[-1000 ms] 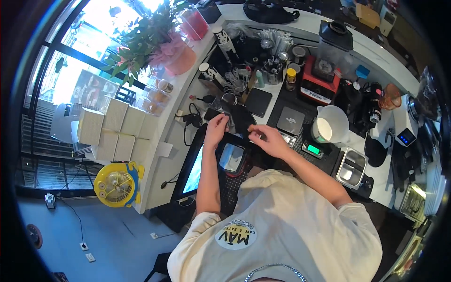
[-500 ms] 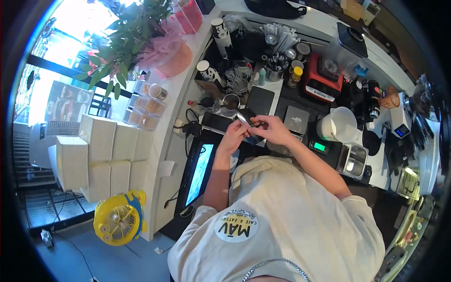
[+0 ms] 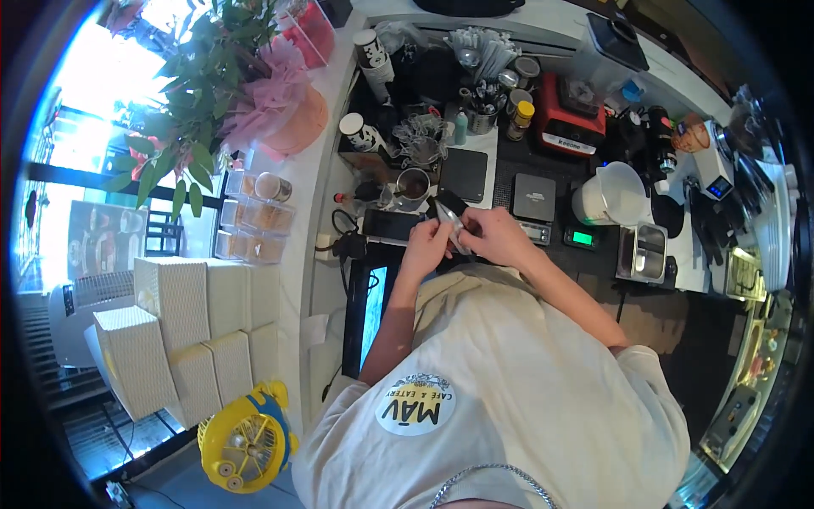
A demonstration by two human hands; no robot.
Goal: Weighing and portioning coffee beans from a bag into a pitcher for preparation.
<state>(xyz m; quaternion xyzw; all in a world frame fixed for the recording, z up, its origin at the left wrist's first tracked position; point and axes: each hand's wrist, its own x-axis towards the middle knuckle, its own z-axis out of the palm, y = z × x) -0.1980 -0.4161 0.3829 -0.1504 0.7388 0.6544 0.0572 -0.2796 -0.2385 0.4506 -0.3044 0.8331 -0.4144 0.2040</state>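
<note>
Close in front of my body, both hands hold a slim, shiny silver object (image 3: 452,229) with a dark part at its far end; its kind cannot be made out. My left hand (image 3: 428,246) grips its left side with bent fingers. From the right, the fingers of my right hand (image 3: 496,237) close on it and partly hide it. Just beyond the left hand stands a metal cup (image 3: 413,184) with something brown inside. A flat black device (image 3: 392,225) lies left of the hands, and a flat black pad (image 3: 467,176) lies beyond them.
A grey scale (image 3: 534,197), a lit green display (image 3: 582,238), a white bucket (image 3: 612,199) and steel containers (image 3: 650,252) stand to the right. Farther back are a red blender (image 3: 570,127) and a yellow-lidded jar (image 3: 521,120). A screen (image 3: 373,310) stands beside my left forearm.
The silver object has turned in my hands and sits a little nearer my body, its dark part now at the far end. The whole view has shifted slightly.
</note>
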